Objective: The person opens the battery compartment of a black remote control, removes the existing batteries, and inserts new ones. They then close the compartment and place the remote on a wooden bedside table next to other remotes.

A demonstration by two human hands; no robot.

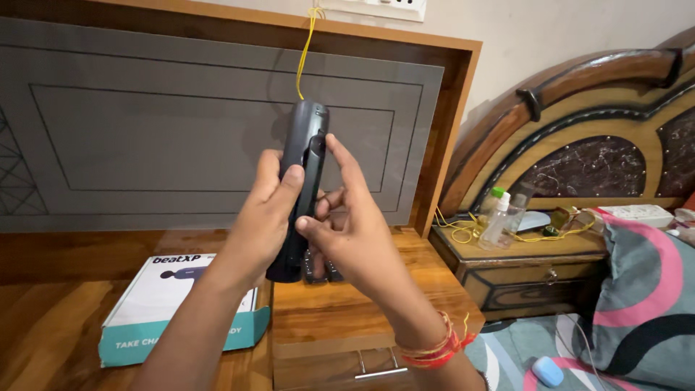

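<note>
The dark handheld device (pixel 300 188) stands upright in mid-air above the wooden worktop (pixel 347 304), raised near eye level, seemingly for inspection. The left hand (pixel 264 210) wraps its lower half, fingers (pixel 289 181) pressed on the front. The right hand (pixel 347 224) touches its right edge, forefinger extended, thumb underneath.

We see a grey panelled headboard (pixel 217 123) at eleven o'clock, a carved wooden bedside cabinet (pixel 528 271) at three, pale wall (pixel 550 36) above.
</note>
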